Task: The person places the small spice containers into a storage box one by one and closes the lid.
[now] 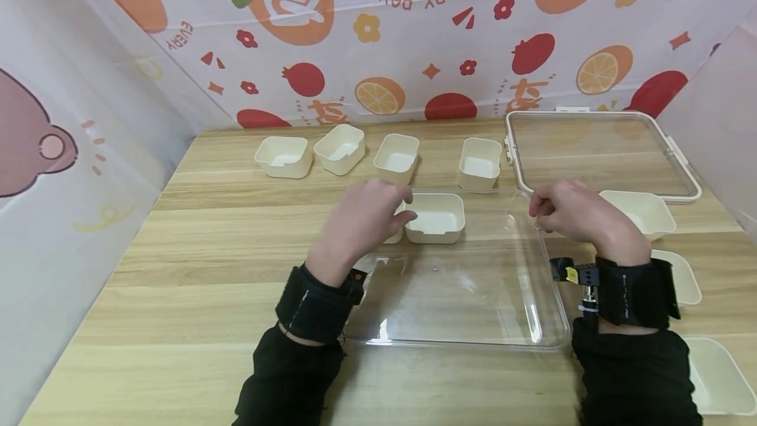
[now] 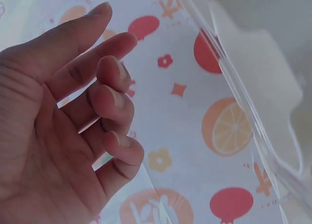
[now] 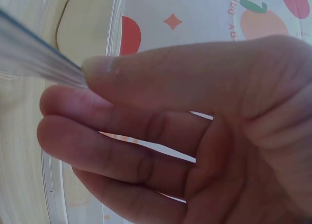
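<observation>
Two hands over a clear tray (image 1: 455, 301) in the middle of the wooden table (image 1: 195, 268). Left hand (image 1: 361, 219) reaches in over the tray's far left corner, wrist bent down, fingers loosely curled with the thumb tip touching a cream cup (image 1: 435, 217) that sits inside the tray at its far edge; the left wrist view shows the fingers curled but not wrapped round anything. A second cup peeks out from behind that hand, mostly hidden. Right hand (image 1: 570, 210) is at the tray's far right corner, thumb and fingers pinching the rim; the right wrist view shows the clear edge caught between thumb tip and forefinger.

Count of cups: four in a row (image 1: 397, 158) along the back of the table, two in the tray, and three more (image 1: 641, 212) off to the right past the right wrist, so nine that I can see. One clear lid (image 1: 597, 153) with clips lies flat at the back right, just beside the tray's corner
</observation>
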Available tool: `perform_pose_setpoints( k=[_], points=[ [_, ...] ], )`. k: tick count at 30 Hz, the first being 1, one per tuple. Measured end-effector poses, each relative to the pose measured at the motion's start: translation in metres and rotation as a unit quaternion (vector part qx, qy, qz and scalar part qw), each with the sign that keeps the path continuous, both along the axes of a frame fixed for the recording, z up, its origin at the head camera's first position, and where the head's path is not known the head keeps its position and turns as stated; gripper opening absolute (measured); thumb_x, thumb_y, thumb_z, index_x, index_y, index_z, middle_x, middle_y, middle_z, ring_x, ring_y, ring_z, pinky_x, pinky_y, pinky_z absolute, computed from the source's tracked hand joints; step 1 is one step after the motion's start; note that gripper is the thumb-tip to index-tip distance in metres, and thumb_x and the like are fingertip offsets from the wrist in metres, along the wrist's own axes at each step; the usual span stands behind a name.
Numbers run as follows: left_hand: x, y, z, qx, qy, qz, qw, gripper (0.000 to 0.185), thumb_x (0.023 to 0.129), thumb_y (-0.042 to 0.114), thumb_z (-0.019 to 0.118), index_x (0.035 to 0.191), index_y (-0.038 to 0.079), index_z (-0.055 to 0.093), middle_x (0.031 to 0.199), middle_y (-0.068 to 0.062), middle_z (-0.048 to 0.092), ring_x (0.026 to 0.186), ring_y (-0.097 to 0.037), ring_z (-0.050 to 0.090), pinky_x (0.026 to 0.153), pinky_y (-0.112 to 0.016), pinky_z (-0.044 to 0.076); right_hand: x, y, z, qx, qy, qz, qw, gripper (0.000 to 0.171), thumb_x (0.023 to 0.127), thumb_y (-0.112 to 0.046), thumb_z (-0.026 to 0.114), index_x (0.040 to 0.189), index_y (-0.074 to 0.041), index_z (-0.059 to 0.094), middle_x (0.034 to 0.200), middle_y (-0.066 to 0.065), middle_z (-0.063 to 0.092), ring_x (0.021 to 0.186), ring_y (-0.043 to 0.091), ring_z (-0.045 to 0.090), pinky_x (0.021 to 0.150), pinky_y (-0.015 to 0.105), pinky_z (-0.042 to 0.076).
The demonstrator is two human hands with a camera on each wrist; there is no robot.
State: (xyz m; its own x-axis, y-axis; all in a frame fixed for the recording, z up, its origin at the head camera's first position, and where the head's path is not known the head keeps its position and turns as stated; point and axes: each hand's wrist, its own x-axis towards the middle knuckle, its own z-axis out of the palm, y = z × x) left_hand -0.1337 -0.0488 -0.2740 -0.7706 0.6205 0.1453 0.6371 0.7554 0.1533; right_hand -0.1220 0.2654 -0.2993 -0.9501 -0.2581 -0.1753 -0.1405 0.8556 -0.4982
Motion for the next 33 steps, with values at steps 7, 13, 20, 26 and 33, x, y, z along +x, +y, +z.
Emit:
perform_pose_setpoints(
  k=[7, 13, 20, 26, 33],
  points=[
    [-0.006, -0.014, 0.004, 0.036, 0.009, 0.026, 0.9990, 0.011, 0.094, 0.019, 0.074, 0.098, 0.010, 0.077, 0.085, -0.002, 0.072, 0.075, -0.021, 0.066, 0.064, -0.043, 0.053, 0.000, -0.001, 0.001, -0.002, 0.003, -0.001, 1.000, 0.006, 0.086, 0.005, 0.066, 0.091, 0.005, 0.067, 0.079, 0.005, 0.063, 0.071, 0.023, 0.053, 0.061, 0.036, 0.042],
    [-0.015, -0.028, 0.007, 0.051, -0.006, 0.059, 0.9969, 0.016, 0.094, 0.020, 0.074, 0.103, 0.007, 0.078, 0.072, -0.002, 0.066, 0.062, -0.017, 0.056, 0.058, -0.036, 0.047, 0.000, 0.000, 0.001, -0.005, 0.007, 0.004, 1.000, 0.007, 0.084, 0.006, 0.065, 0.090, 0.003, 0.067, 0.079, 0.004, 0.064, 0.070, 0.022, 0.053, 0.060, 0.036, 0.042],
    [-0.023, -0.045, 0.008, 0.051, 0.005, 0.096, 0.9940, 0.019, 0.094, 0.021, 0.074, 0.102, 0.004, 0.078, 0.064, -0.001, 0.060, 0.059, -0.018, 0.054, 0.052, -0.035, 0.042, 0.001, -0.002, -0.001, -0.011, 0.011, 0.008, 1.000, 0.006, 0.084, 0.006, 0.066, 0.089, 0.002, 0.067, 0.078, 0.004, 0.064, 0.070, 0.021, 0.054, 0.061, 0.036, 0.043],
    [-0.031, -0.058, 0.007, 0.055, 0.003, 0.110, 0.9924, 0.016, 0.093, 0.018, 0.074, 0.101, 0.004, 0.078, 0.066, -0.002, 0.063, 0.065, -0.021, 0.059, 0.057, -0.040, 0.048, 0.003, -0.004, -0.001, -0.017, 0.003, 0.007, 1.000, 0.005, 0.085, 0.006, 0.066, 0.089, 0.003, 0.067, 0.077, 0.004, 0.062, 0.069, 0.022, 0.053, 0.060, 0.036, 0.043],
    [-0.046, -0.071, 0.007, 0.065, -0.003, 0.120, 0.9907, 0.017, 0.094, 0.016, 0.073, 0.103, 0.001, 0.077, 0.058, -0.003, 0.056, 0.059, -0.021, 0.056, 0.052, -0.036, 0.041, 0.004, -0.003, 0.002, -0.013, 0.003, 0.002, 1.000, 0.005, 0.086, 0.006, 0.067, 0.090, 0.005, 0.067, 0.078, 0.005, 0.062, 0.070, 0.022, 0.054, 0.060, 0.036, 0.044]
  ],
)
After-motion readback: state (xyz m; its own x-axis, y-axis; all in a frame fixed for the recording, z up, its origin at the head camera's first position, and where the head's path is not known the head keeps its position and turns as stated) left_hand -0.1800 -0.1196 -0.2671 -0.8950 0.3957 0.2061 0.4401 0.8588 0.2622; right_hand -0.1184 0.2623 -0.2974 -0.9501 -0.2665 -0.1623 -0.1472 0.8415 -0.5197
